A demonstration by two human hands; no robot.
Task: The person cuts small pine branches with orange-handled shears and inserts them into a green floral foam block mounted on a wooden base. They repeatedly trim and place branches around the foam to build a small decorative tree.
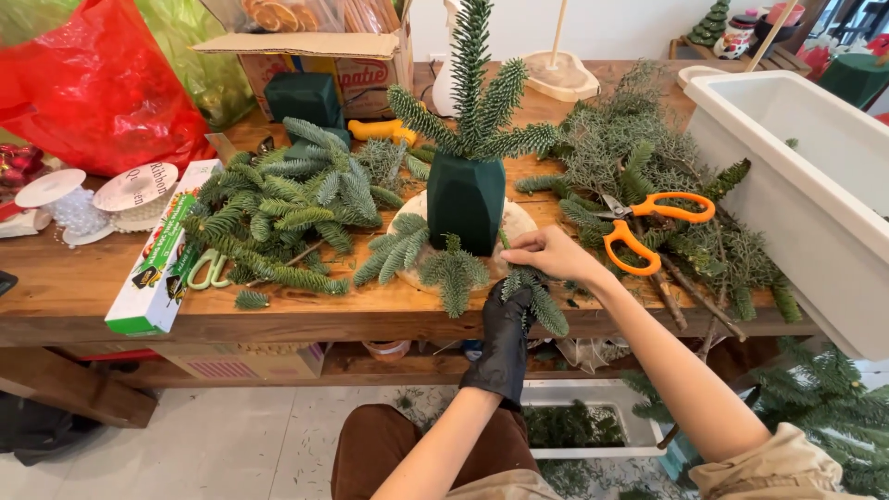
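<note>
- The left hand (505,338), in a black glove, holds a fir sprig (540,298) closed in its fingers at the table edge.
- The bare right hand (548,254) pinches the same sprig near the green foam block (466,201) on its wooden disc (514,222).
- I judge it best to keep the stem straight and push it in slowly.
- Orange scissors (648,227) lie near on the right; the white trough (787,157) narrows that side.

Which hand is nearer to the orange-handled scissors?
Right. The bare right hand lies just left of the orange-handled scissors; the black-gloved left hand sits lower, at the table edge.
</note>
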